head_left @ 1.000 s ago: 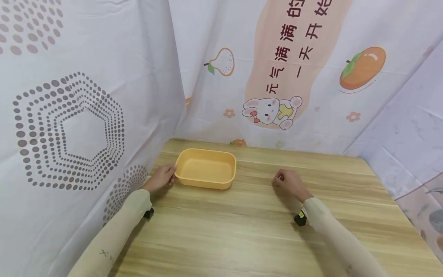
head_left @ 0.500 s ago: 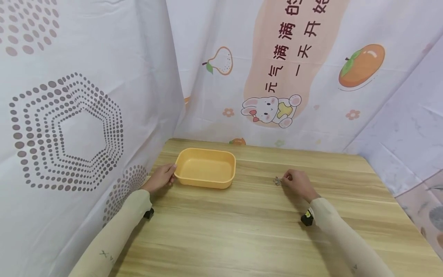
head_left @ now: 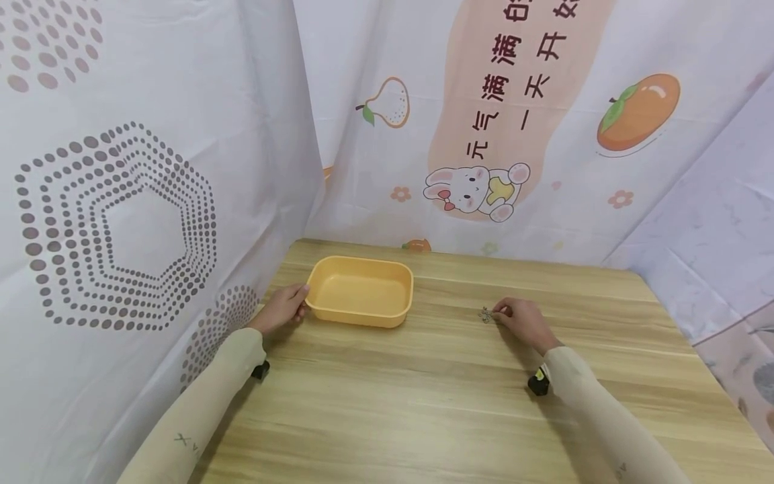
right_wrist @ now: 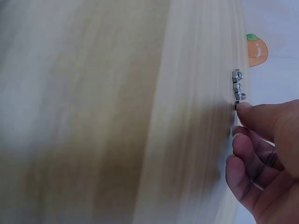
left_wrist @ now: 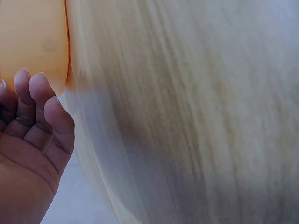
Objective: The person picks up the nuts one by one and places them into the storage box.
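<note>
A yellow rectangular plastic tray stands at the back left of the table. My left hand holds its left end, thumb at the rim and fingers low against the outer wall. In the left wrist view the curled fingers of the left hand lie against the tray; the thumb is hidden. Right of the tray lies a small cluster of silver metal nuts. My right hand has thumb and index finger pinched at the cluster's near side, on a nut mostly covered by the thumb. Other nuts sit just beyond.
The wood-grain table ends at the back against a white printed curtain. A dotted white curtain hangs close along the left edge, near the left arm. Black wrist cameras sit under both sleeves.
My right hand has shifted right from over the nuts, baring the cluster, and its fingertips now pinch at the cluster's edge. The left hand and the tray have stayed put.
</note>
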`<state>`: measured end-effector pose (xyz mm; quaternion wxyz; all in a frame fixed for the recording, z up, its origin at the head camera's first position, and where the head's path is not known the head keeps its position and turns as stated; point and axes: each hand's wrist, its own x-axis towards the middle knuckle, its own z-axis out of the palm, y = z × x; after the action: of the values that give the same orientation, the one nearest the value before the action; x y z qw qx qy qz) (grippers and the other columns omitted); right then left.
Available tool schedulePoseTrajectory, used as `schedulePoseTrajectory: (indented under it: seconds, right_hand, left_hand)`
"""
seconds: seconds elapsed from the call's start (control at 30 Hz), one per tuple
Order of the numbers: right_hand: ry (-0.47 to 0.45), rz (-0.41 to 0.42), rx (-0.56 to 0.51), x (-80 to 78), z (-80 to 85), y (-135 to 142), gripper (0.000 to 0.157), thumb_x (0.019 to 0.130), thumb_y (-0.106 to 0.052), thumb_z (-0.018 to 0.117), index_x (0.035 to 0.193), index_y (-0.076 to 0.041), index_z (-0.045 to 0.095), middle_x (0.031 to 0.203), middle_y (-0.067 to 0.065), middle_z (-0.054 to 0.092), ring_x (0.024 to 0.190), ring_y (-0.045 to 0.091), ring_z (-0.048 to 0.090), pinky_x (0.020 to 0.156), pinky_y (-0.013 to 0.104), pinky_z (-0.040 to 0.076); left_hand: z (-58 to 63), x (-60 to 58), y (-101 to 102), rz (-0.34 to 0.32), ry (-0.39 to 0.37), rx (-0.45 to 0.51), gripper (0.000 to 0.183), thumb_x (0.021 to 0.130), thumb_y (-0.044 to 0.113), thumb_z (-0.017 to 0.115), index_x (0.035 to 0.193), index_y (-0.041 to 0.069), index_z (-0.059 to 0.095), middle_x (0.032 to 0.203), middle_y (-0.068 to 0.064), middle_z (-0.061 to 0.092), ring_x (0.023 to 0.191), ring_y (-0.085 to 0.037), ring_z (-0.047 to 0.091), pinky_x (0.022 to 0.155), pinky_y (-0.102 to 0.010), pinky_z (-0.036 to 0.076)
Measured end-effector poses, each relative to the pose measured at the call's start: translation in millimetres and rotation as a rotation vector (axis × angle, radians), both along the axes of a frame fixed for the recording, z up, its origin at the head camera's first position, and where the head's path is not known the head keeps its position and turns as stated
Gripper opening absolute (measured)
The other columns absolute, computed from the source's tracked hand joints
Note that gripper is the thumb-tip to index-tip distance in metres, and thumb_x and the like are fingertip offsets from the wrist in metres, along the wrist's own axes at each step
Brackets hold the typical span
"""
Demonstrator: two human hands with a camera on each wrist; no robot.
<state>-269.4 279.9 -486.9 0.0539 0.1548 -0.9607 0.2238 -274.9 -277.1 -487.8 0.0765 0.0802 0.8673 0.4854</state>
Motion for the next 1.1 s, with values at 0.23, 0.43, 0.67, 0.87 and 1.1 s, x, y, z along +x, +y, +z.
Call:
schedulePoseTrajectory:
  seconds: [0.23, 0.43, 0.67, 0.87, 1.1]
  right_hand:
    - [-0.012, 0.021, 0.023, -3.1, -2.6, 0.6, 0.006, 0.089, -0.015, 0.068, 0.094, -0.012, 0.071, 0.079, -0.001, 0.067, 0.072, 0.016, 0.062, 0.066, 0.039, 0.051]
    - [-0.041, 0.033, 0.021, -2.6, -1.8, 0.6, 0.005, 0.089, -0.015, 0.068, 0.093, -0.013, 0.071, 0.077, -0.003, 0.066, 0.069, 0.012, 0.06, 0.064, 0.036, 0.05]
    - [-0.026, 0.036, 0.029, -4.1, 2.0, -3.4, 0.005, 0.089, -0.017, 0.069, 0.092, -0.015, 0.07, 0.076, -0.004, 0.065, 0.07, 0.014, 0.059, 0.067, 0.04, 0.049]
    - [-0.061, 0.033, 0.028, -6.0, 2.2, -4.2, 0.005, 0.089, -0.017, 0.069, 0.089, -0.012, 0.07, 0.078, -0.003, 0.066, 0.071, 0.013, 0.059, 0.067, 0.036, 0.049]
    - [-0.235, -0.012, -0.033, -7.0, 4.1, -1.8, 0.016, 0.093, -0.023, 0.065, 0.088, -0.008, 0.067, 0.075, 0.0, 0.063, 0.062, 0.014, 0.056, 0.054, 0.029, 0.049]
  left_hand:
    - [-0.4, 0.1, 2.0, 0.006, -0.002, 0.002, 0.042, 0.104, 0.039, 0.035, 0.091, 0.004, 0.054, 0.076, -0.012, 0.057, 0.061, -0.021, 0.056, 0.054, -0.031, 0.051]
    - [-1.1, 0.9, 1.9, 0.005, -0.006, -0.002, 0.044, 0.104, 0.041, 0.034, 0.092, 0.004, 0.055, 0.075, -0.01, 0.057, 0.061, -0.02, 0.055, 0.052, -0.03, 0.05]
    - [-1.0, -0.2, 0.4, 0.002, 0.005, 0.008, 0.043, 0.104, 0.04, 0.035, 0.093, 0.004, 0.056, 0.074, -0.01, 0.057, 0.06, -0.02, 0.055, 0.051, -0.03, 0.05]
    - [-2.9, -1.6, -0.6, 0.002, 0.005, -0.002, 0.043, 0.104, 0.041, 0.035, 0.092, 0.005, 0.055, 0.075, -0.012, 0.058, 0.06, -0.019, 0.055, 0.052, -0.029, 0.051]
    - [-3.2, -2.3, -1.0, 0.003, -0.004, 0.017, 0.043, 0.104, 0.041, 0.035, 0.092, 0.004, 0.055, 0.077, -0.015, 0.058, 0.06, -0.02, 0.055, 0.052, -0.029, 0.05]
